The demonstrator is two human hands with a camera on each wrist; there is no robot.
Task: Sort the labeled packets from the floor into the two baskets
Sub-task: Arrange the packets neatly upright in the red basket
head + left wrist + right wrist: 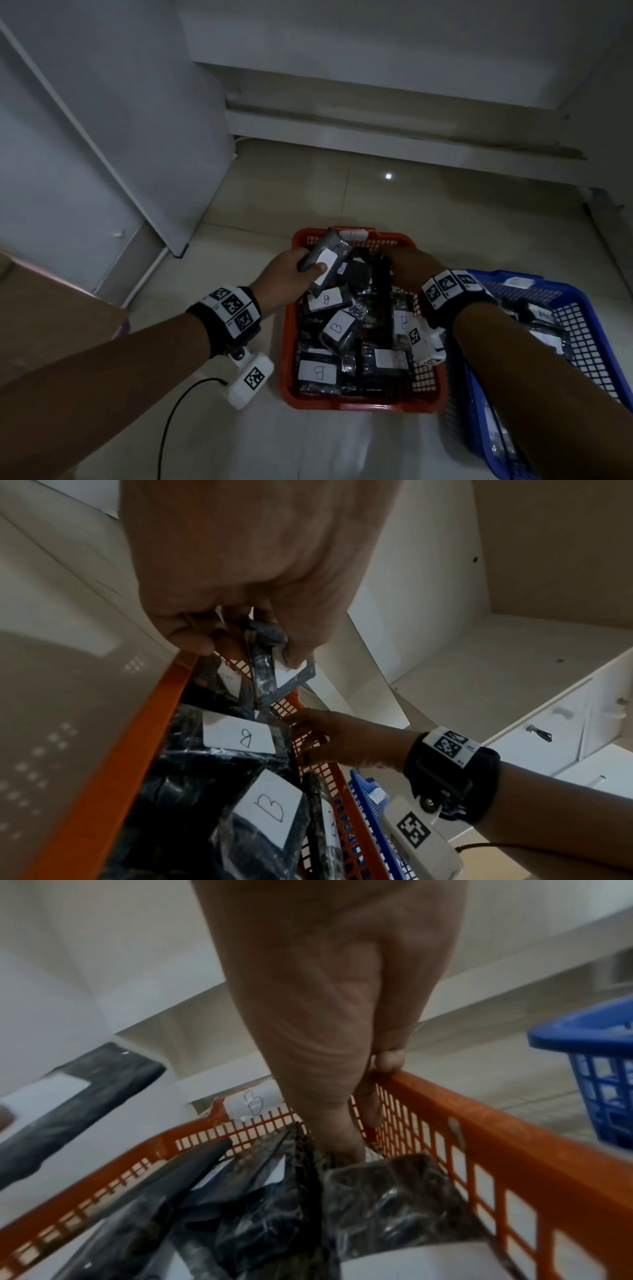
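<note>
- Head view: a dark plastic-wrapped packet with a white label (325,265) is pinched in the left hand (286,274), thumb on the label, raised above the far left corner of the orange plastic mesh basket (356,404).
- Below and nearer than that hand, more dark wrapped packets with white labels marked "B" (337,327) fill the orange basket.
- The right hand (409,269) is curled over the basket's far right rim; in the right wrist view its thumb reaches down among the packets while its fingers (388,1061) hook the rim (479,1104).
- Right of the right hand, a blue plastic mesh basket (582,329) stands on the pale tiled floor (308,178), touching the orange one and holding similar packets.
</note>
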